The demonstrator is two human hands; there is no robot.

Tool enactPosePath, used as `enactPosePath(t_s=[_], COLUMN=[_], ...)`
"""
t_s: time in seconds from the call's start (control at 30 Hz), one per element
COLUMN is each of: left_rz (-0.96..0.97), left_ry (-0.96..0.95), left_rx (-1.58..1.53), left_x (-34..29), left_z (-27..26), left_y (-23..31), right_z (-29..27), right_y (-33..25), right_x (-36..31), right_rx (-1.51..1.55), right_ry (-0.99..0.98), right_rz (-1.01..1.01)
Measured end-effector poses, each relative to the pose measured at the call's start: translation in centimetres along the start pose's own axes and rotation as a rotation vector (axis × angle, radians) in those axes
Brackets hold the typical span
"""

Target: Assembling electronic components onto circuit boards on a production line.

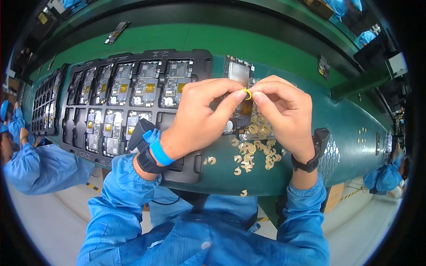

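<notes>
A small yellow ring [249,94] is pinched between the thumb and index finger of my left hand [199,111]. My right hand [284,108] is closed too, its thumb and index fingertips meeting at the ring's right edge. Under both hands lies a dark circuit board [239,71] with a silvery rectangle at its far end; my fingers cover part of it. Beside its near right part, a clear plastic bag or sheet [258,122] with several yellow rings shows, partly hidden by my right hand. Cream C-shaped pieces [269,156] lie scattered nearer to me.
A black compartment tray [182,54] with several circuit boards stands at left, another tray [57,73] beyond it. Clear bubble sheet [330,155] lies at right, small yellowish pieces [361,135] farther along. Loose boards [117,32] lie at the back. Other people in blue [40,166] sit at both sides.
</notes>
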State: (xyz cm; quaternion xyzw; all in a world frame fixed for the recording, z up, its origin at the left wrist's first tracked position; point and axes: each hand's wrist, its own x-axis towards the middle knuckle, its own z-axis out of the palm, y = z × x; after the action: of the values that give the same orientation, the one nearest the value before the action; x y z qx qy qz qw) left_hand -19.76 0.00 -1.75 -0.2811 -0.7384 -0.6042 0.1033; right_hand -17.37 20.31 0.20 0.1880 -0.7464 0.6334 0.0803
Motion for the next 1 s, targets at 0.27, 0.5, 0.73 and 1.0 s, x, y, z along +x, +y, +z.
enactPosePath(t_s=[0.27, 0.5, 0.73, 1.0], left_rz=[-0.029, -0.021, 0.029, -0.010], left_ry=[-0.044, -0.173, -0.208, -0.342], left_rx=[0.001, 0.008, -0.069, -0.284], left_x=[0.1, 0.1, 0.4, -0.3], left_z=[-0.1, 0.0, -0.3, -1.0], left_y=[0.0, 0.4, 0.9, 1.4], right_z=[0.2, 1.3, 1.3, 1.2], right_y=[0.7, 0.1, -0.6, -4.3], right_x=[0.0, -0.4, -0.6, -2.4], right_rx=[-0.225, -0.427, -0.592, -0.699], right_ry=[0.033, 0.156, 0.174, 0.367], right_rz=[-0.130, -0.255, -0.442, -0.503])
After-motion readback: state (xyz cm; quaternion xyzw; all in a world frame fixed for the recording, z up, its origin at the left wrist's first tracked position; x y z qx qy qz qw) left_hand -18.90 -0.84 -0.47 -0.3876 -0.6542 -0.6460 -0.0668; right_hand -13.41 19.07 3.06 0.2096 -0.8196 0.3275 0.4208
